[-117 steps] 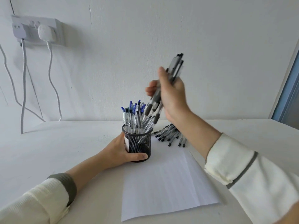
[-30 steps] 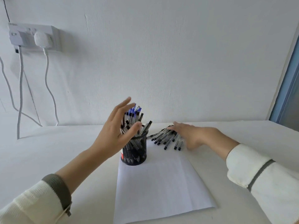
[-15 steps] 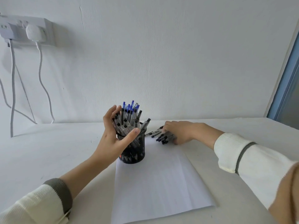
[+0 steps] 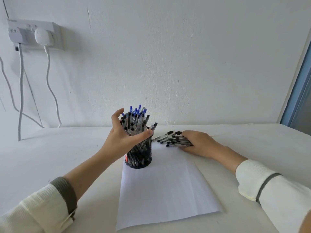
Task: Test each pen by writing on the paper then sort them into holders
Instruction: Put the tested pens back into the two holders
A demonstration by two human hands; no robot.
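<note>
Black mesh pen holder (image 4: 139, 155): upright on the far left corner of the white paper sheet (image 4: 165, 190), packed with blue- and black-capped pens (image 4: 136, 118).
Left hand (image 4: 124, 140): fingers and thumb curled round the packed pens above the rim.
Loose pens (image 4: 165, 139): lying on the white table (image 4: 50, 157), just right of the holder.
Right hand (image 4: 198, 142): laid over the loose pens; whether it grips them cannot be told.
Wall socket (image 4: 33, 34): upper left, cables hanging.
</note>
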